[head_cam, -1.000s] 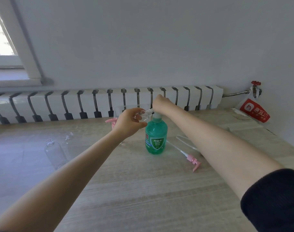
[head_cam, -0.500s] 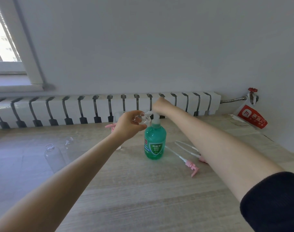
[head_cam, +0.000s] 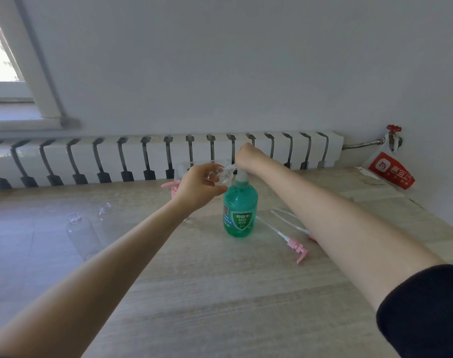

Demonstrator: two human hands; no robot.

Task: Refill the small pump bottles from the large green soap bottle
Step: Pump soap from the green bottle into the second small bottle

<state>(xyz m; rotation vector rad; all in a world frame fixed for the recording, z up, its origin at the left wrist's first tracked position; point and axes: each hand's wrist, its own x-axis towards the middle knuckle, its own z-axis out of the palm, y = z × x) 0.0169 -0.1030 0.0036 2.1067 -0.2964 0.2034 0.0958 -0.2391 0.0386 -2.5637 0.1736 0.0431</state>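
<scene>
Left hand (head_cam: pixel 194 188) is gripping the small bottle (head_cam: pixel 220 176), neck tilting rightward to the pump (head_cam: pixel 242 177) of the green bottle (head_cam: pixel 240 213), toward the desk's (head_cam: pixel 220 301) far edge; right hand (head_cam: pixel 246 158) is covering the pump, grip hidden, probably pressing.

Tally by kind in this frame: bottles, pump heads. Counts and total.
Green soap bottle: 1
Clear small bottles: 3, one held in the left hand, two at left
Pink pump heads: 3, one in the open, one partly behind the left hand, one partly under the right arm
Total: 7
</scene>
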